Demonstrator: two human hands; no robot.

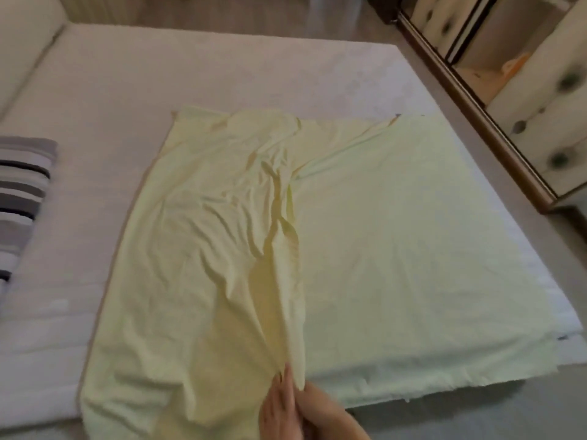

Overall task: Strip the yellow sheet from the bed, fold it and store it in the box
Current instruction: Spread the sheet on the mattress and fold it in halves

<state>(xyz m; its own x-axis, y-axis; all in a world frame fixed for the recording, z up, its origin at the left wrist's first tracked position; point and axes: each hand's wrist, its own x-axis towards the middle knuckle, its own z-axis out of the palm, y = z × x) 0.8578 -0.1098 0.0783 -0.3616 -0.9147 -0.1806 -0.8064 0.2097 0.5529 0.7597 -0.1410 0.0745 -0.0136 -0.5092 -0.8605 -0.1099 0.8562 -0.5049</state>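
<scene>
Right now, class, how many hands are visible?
2: left hand at the bottom edge, on the yellow sheet; right hand directly beside it, at the same gathered fold.

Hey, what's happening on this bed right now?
A person is folding the yellow sheet, which lies loose on top of the bare mattress, with a wrinkled ridge running down its middle. Both hands meet at the near edge where that ridge ends: the right hand seems to pinch the gathered fabric, while the left hand lies against it, its grip lost in blur. The fold is far from done. Striped bedding sits at the left.
</scene>
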